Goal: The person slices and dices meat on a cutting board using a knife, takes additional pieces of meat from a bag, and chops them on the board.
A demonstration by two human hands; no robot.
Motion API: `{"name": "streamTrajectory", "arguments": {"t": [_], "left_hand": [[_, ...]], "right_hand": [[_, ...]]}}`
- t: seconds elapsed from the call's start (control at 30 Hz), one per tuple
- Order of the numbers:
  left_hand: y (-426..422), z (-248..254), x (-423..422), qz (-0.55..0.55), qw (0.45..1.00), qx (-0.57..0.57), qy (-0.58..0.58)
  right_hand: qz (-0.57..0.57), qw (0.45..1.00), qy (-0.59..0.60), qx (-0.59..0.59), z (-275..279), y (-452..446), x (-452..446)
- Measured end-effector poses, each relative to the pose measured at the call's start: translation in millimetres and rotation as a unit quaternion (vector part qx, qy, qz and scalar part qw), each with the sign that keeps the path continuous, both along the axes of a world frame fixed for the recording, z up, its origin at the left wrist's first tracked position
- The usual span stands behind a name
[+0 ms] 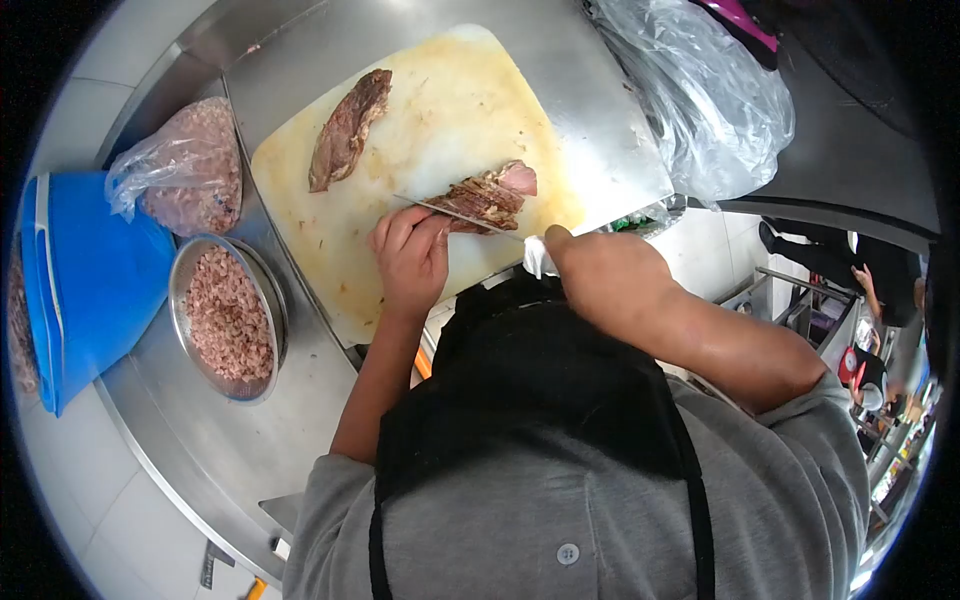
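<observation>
A yellowed white cutting board (430,110) lies on the steel counter. On it, near its front edge, sits a browned piece of meat (490,200) with slices across it and a pink end at the right. My left hand (410,245) has its fingers bent together against the left end of this meat. My right hand (610,270) is closed round the white handle of a knife (460,215), whose thin blade lies across the meat and points left. A second long piece of meat (349,130) rests farther back on the board, touched by neither hand.
Left of the board are a metal bowl of chopped meat (230,315), a clear bag of minced meat (195,170) and a blue container (100,280). Clear plastic bags (710,100) lie at the back right. People (860,270) are visible at the far right.
</observation>
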State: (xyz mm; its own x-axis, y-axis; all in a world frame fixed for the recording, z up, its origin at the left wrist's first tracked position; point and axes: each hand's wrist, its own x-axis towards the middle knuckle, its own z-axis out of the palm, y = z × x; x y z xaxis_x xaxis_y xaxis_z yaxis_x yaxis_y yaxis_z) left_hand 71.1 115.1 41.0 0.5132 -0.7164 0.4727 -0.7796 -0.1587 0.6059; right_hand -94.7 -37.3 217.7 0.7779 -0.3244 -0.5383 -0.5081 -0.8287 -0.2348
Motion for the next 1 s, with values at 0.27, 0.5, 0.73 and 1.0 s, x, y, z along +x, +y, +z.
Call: {"name": "streamTrajectory", "arguments": {"t": [0.27, 0.5, 0.73, 1.0], "left_hand": [[1.9, -5.7, 2.0, -0.018, 1.0, 0.01, 0.023], [2.1, -7.9, 0.3, -0.032, 0.999, 0.004, 0.012], [29.5, -36.2, 30.9, -0.06, 0.996, 0.013, -0.065], [76.8, -23.6, 56.0, 0.041, 0.998, 0.045, 0.032]], "right_hand": [[0.021, 0.998, -0.061, 0.013, -22.3, -10.3, 22.4], [-0.018, 0.998, -0.049, 0.033, -67.8, 2.3, 11.0], [-0.071, 0.992, -0.036, 0.095, -76.8, 17.2, 32.5], [-0.02, 0.992, -0.092, 0.078, -104.1, 32.7, 61.6]]}}
